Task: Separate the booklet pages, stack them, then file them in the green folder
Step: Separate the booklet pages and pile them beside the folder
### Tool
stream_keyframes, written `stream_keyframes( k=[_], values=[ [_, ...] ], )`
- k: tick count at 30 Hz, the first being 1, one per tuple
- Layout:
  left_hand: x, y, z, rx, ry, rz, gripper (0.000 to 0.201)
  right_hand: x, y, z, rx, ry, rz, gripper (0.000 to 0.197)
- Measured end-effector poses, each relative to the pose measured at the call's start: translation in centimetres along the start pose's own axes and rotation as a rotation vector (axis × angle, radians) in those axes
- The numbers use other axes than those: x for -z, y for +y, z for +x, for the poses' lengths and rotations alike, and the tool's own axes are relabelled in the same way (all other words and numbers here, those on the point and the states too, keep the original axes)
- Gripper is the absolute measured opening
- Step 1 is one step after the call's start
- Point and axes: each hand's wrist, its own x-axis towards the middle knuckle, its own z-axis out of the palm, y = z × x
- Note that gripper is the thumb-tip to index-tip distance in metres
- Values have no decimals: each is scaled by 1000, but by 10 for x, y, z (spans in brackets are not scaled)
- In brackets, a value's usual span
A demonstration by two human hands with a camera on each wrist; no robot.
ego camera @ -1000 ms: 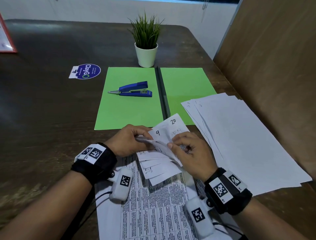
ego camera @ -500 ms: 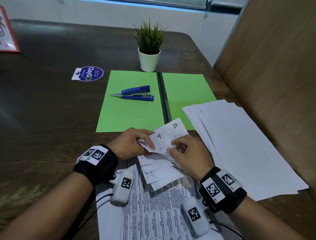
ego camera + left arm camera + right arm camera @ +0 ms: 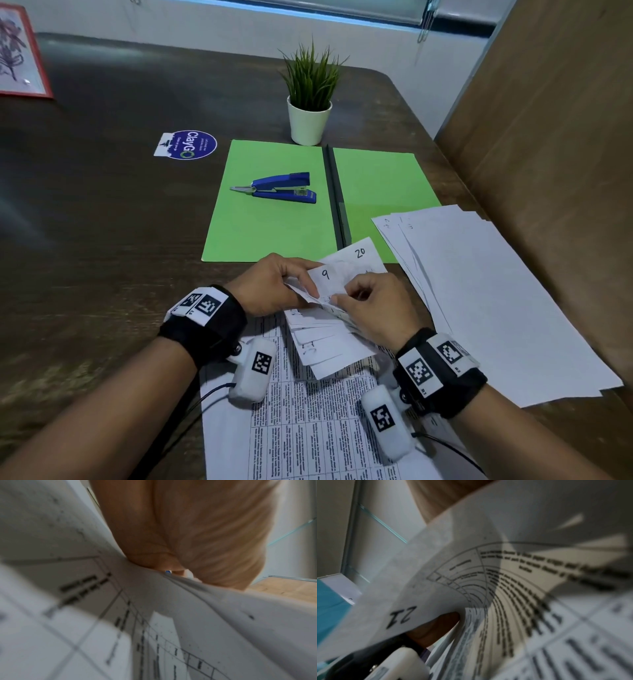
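Observation:
The booklet (image 3: 329, 346) lies at the table's near edge, its top pages curled back so that corners numbered 9 and 20 show. My left hand (image 3: 274, 286) pinches the folded corner from the left. From the right, my right hand (image 3: 373, 308) pinches the same corner, fingertips almost meeting the left thumb. In the left wrist view the palm (image 3: 197, 534) sits over bent printed sheets (image 3: 223, 615). The right wrist view shows a curled page marked 21 (image 3: 423, 601). The green folder (image 3: 274, 212) lies open and flat behind the hands. A fanned pile of loose white sheets (image 3: 496, 291) rests on the right.
A blue stapler (image 3: 277, 188) lies on the folder's left leaf. A potted plant (image 3: 310, 102) stands just behind the folder. A round blue sticker (image 3: 190, 145) is on the dark table at left, and a wooden partition (image 3: 548, 137) rises along the right.
Both hands have stayed at the booklet's folded corner, the fingers shifting slightly closer together. The head view has tilted so that more of the far wall shows.

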Motion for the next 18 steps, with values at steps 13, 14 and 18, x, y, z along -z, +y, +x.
stream_keyframes(
  k=[13,14,18],
  values=[
    [-6,5,-2,-96,64,-64,33,-5,10,-2,66,-10,39,25],
    [-7,5,-2,-96,65,-89,31,-4,10,-2,73,0,42,24],
    [-8,4,-1,-91,61,-175,27,-4,12,-3,65,35,106,22]
  ],
)
